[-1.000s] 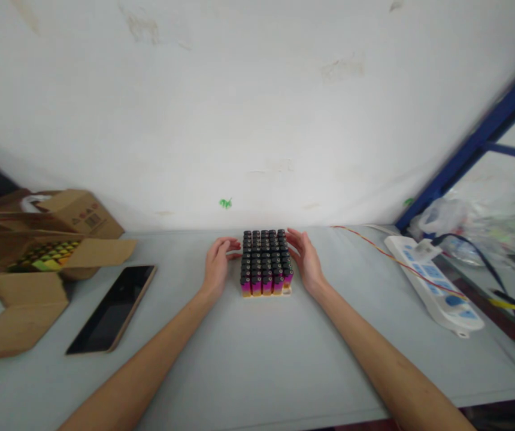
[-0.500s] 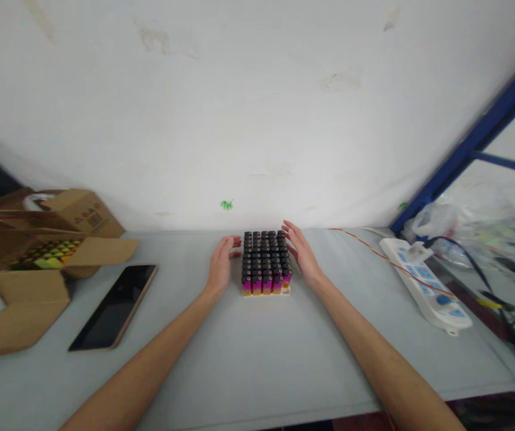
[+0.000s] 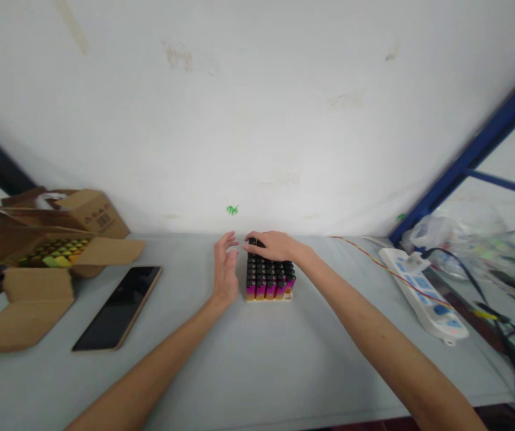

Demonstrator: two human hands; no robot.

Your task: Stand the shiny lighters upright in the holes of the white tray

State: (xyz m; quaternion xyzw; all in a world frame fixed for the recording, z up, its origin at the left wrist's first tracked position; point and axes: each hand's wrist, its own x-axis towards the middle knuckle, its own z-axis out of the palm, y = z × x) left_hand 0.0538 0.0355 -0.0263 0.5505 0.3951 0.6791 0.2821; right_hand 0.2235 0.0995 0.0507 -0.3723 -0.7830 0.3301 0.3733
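Observation:
Upright lighters (image 3: 264, 281), purple and orange with black tops, stand packed in rows in a pale tray (image 3: 288, 297) at the middle of the table. My right hand (image 3: 272, 245) reaches across their tops from the right. Its thumb and fingers close around the black top of a lighter (image 3: 254, 242) at the back left corner. My palm hides much of the back rows. Just left of the block, my left hand (image 3: 226, 269) is raised on edge, thumb and fingers apart, holding nothing.
On the left lies a dark tablet-like device (image 3: 120, 308), near an open cardboard box (image 3: 37, 290) with yellow-green items inside. A white power strip (image 3: 423, 296) with cords and a red-yellow wire (image 3: 374, 263) is on the right. The white wall (image 3: 257, 120) rises behind.
My right hand has moved left from beside the block onto its back left corner. My left hand stays at the left side, now more upright. The view has shifted slightly.

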